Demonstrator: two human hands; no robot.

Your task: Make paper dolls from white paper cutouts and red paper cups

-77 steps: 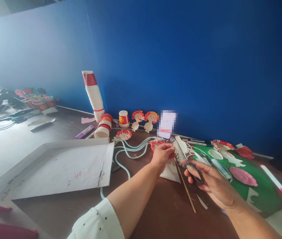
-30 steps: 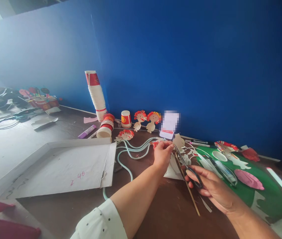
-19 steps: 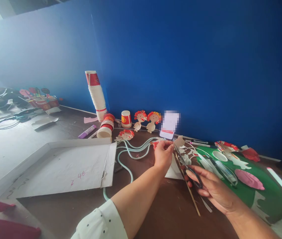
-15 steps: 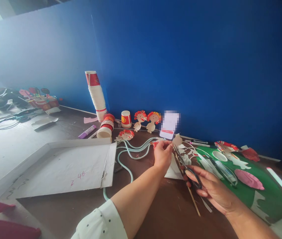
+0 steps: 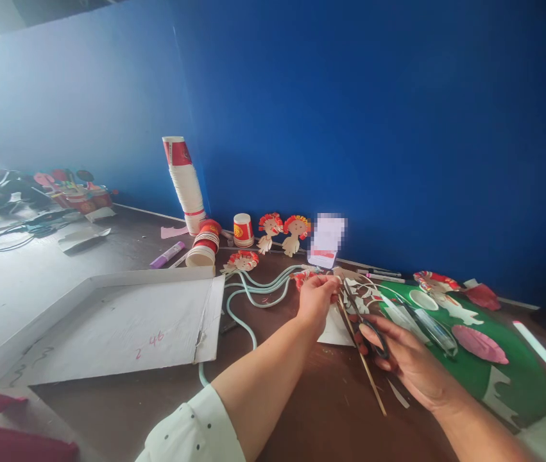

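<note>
My left hand (image 5: 319,299) is closed in a pinch on a paper cutout with a red fringed edge (image 5: 303,278), mostly hidden behind the fingers. My right hand (image 5: 405,362) grips black-handled scissors (image 5: 373,339), whose blades point up and away beside my left fingertips. Whether the blades touch the paper is too small to tell. White paper scraps (image 5: 360,299) lie just beyond the blades. A thin wooden stick (image 5: 371,378) runs along the brown table below the scissors. Two similar paper figures with red fringed heads (image 5: 296,232) lean against the blue wall.
A shallow white cardboard box (image 5: 123,321) takes up the left side. Stacked paper cups (image 5: 186,192) rise by the wall, near a phone (image 5: 325,240). A pale blue cable (image 5: 241,311) loops across the middle. The green mat (image 5: 469,346) holds a pink paper piece (image 5: 479,343) and a marker (image 5: 545,356).
The scissor tips have shifted slightly to the right of my left fingers. A beige paper piece that stood up by the tips no longer shows there. Both hands keep their hold.
</note>
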